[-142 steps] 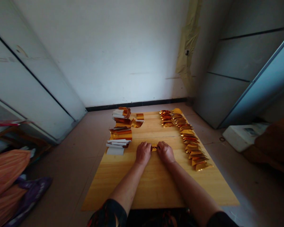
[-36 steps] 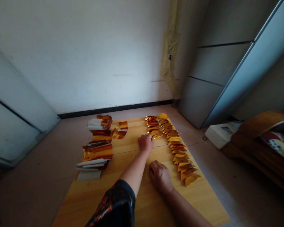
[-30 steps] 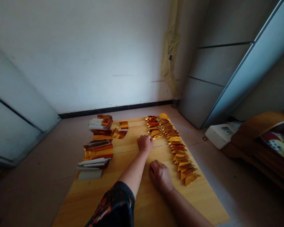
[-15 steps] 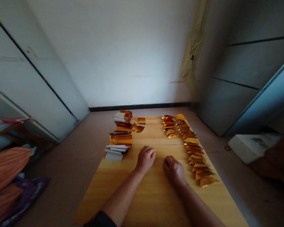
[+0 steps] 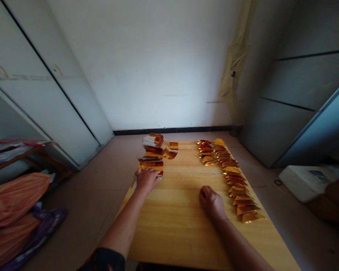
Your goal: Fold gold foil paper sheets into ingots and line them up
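Observation:
My left hand (image 5: 147, 180) lies over the near end of a row of gold foil papers on the left, fingers spread across the sheets and thumb out to the right. It covers most of the pale-backed sheets there. Just beyond it, curved gold foil papers (image 5: 151, 163) stay in view. On the wooden table, right of the middle, my right hand (image 5: 211, 201) rests as a loose fist, with nothing visible in it. To its right runs a long row of folded gold foil pieces (image 5: 237, 190), overlapping one another.
Further foil papers (image 5: 153, 151) and a loose curled foil piece (image 5: 170, 153) lie at the table's (image 5: 169, 218) far left. A shorter row of folded pieces (image 5: 206, 153) is at the far right. A white box (image 5: 302, 182) stands on the floor to the right; orange cloth (image 5: 15, 199) is left.
My left hand has moved left and forward from the table's middle onto the foil papers, its fingers opening. My right hand stays in place. The view has shifted slightly.

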